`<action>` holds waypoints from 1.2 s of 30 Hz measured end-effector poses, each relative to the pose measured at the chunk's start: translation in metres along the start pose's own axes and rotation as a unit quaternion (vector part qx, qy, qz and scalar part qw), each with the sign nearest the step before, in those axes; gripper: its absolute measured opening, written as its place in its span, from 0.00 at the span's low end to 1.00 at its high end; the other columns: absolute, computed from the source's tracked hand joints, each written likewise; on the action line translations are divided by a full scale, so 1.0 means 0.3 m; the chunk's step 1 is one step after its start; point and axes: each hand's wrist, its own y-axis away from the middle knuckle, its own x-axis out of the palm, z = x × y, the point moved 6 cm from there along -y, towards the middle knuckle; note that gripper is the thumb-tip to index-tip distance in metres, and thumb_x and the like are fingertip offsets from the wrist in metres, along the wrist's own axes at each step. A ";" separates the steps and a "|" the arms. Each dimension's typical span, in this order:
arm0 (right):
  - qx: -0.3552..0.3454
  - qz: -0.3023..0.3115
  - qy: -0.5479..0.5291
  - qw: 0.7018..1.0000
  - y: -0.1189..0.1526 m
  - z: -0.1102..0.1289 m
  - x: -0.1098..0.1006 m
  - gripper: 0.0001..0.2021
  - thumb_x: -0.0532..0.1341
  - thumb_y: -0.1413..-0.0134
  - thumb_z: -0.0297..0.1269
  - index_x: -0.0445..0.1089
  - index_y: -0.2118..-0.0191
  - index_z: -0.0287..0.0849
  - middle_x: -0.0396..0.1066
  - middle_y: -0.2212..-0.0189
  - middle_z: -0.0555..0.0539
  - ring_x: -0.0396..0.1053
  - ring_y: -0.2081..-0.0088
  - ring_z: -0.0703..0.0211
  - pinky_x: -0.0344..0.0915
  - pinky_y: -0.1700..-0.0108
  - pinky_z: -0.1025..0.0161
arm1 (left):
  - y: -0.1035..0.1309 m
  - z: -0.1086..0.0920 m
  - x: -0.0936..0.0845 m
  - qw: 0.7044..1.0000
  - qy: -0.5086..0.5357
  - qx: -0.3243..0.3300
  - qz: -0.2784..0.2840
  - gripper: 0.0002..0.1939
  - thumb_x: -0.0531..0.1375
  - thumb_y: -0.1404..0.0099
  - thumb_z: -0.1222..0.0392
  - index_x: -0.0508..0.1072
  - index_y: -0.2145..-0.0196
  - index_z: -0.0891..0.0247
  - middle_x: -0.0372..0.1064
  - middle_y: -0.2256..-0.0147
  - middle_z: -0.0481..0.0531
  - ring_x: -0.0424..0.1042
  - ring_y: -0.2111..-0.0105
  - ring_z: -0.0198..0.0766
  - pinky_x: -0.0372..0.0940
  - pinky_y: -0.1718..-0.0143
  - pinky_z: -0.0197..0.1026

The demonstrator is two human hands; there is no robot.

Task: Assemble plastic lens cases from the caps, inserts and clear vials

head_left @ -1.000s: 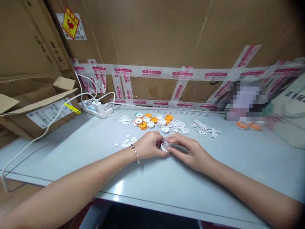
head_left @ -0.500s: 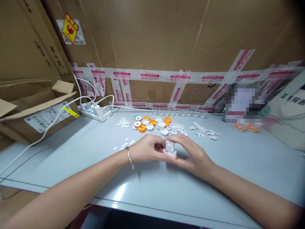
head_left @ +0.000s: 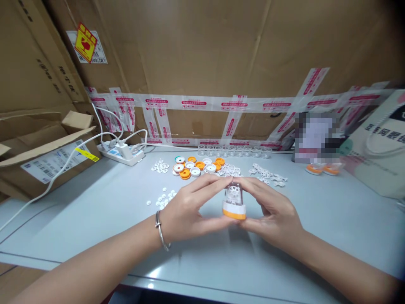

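Between both hands, above the grey table, is a small assembly with a clear cover, white gear-like parts inside, a white ring and an orange base. My left hand pinches it from the left, fingertips at the top and thumb at the base. From the right, my right hand grips it the same way, its fingertips meeting those of the left. Behind the hands lie orange and white round caps and white gear-like pieces. Small white discs are to the left.
Clear cups stand in a row at the back. More white pieces lie right of centre, near two orange-based units. An open carton and a power strip are at the left, a bag at the right.
The assembly has come lower and nearer, and its orange base now shows. Both hands have shifted with it, their fingertips now meeting over its top. The view has moved slightly.
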 end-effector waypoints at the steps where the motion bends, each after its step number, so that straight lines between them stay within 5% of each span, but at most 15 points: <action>1: 0.001 0.002 -0.001 1.000 -0.001 0.003 -0.001 0.32 0.63 0.53 0.31 0.55 0.42 0.56 0.66 0.51 0.46 0.65 0.52 0.51 0.64 0.51 0.54 | -0.001 -0.006 -0.003 1.000 -0.006 0.007 -0.003 0.29 0.62 0.43 0.61 0.59 0.44 0.63 0.66 0.52 0.58 0.66 0.53 0.39 0.65 0.52 0.44; 11: 0.005 -0.001 -0.014 1.000 -0.011 0.005 -0.003 0.31 0.65 0.54 0.32 0.58 0.43 0.55 0.67 0.51 0.45 0.66 0.52 0.50 0.65 0.50 0.51 | -0.003 -0.006 -0.020 1.000 -0.025 0.013 -0.007 0.28 0.62 0.43 0.60 0.61 0.46 0.63 0.67 0.53 0.58 0.67 0.54 0.38 0.66 0.52 0.42; 15: 0.095 -0.005 -0.117 0.989 -0.055 -0.044 0.020 0.27 0.64 0.54 0.32 0.62 0.46 0.53 0.66 0.49 0.47 0.65 0.49 0.51 0.63 0.47 0.50 | -0.020 0.028 -0.043 0.998 -0.036 -0.032 -0.028 0.27 0.62 0.43 0.60 0.61 0.46 0.62 0.66 0.53 0.57 0.66 0.54 0.39 0.66 0.52 0.44; 20: 0.266 0.047 -0.398 0.877 -0.093 -0.076 0.111 0.33 0.63 0.53 0.33 0.52 0.41 0.54 0.67 0.51 0.46 0.71 0.56 0.57 0.66 0.49 0.52 | -0.021 0.082 -0.087 0.989 -0.084 -0.078 -0.091 0.25 0.63 0.45 0.59 0.64 0.49 0.63 0.65 0.55 0.57 0.67 0.57 0.39 0.69 0.59 0.42; 24: 0.354 0.015 -0.509 0.784 -0.079 -0.085 0.164 0.19 0.59 0.47 0.39 0.61 0.48 0.45 0.71 0.56 0.44 0.70 0.54 0.57 0.64 0.47 0.54 | -0.008 0.106 -0.088 0.982 -0.120 -0.075 -0.126 0.23 0.63 0.45 0.60 0.64 0.52 0.62 0.66 0.56 0.56 0.67 0.57 0.39 0.68 0.58 0.43; 27: 0.388 -0.014 -0.553 0.737 -0.047 -0.105 0.192 0.13 0.59 0.47 0.40 0.68 0.57 0.40 0.72 0.59 0.43 0.70 0.55 0.56 0.67 0.51 0.58 | -0.003 0.132 -0.059 0.987 -0.093 -0.097 -0.091 0.23 0.63 0.46 0.58 0.64 0.52 0.62 0.64 0.54 0.57 0.65 0.53 0.41 0.66 0.56 0.46; 32: 0.459 -0.043 -0.598 0.655 0.036 -0.147 0.222 0.07 0.62 0.50 0.35 0.70 0.64 0.39 0.73 0.65 0.46 0.72 0.61 0.62 0.68 0.53 0.64 | 0.007 0.194 0.010 0.976 0.102 -0.183 0.053 0.16 0.61 0.43 0.59 0.64 0.58 0.64 0.65 0.55 0.58 0.66 0.53 0.40 0.66 0.55 0.45; 36: 0.479 -0.024 -0.605 0.635 0.064 -0.143 0.238 0.08 0.60 0.47 0.38 0.71 0.63 0.38 0.73 0.65 0.46 0.72 0.62 0.64 0.67 0.51 0.66 | 0.009 0.217 0.003 0.961 0.177 -0.214 0.016 0.09 0.59 0.41 0.64 0.64 0.63 0.65 0.66 0.61 0.56 0.68 0.59 0.37 0.67 0.56 0.43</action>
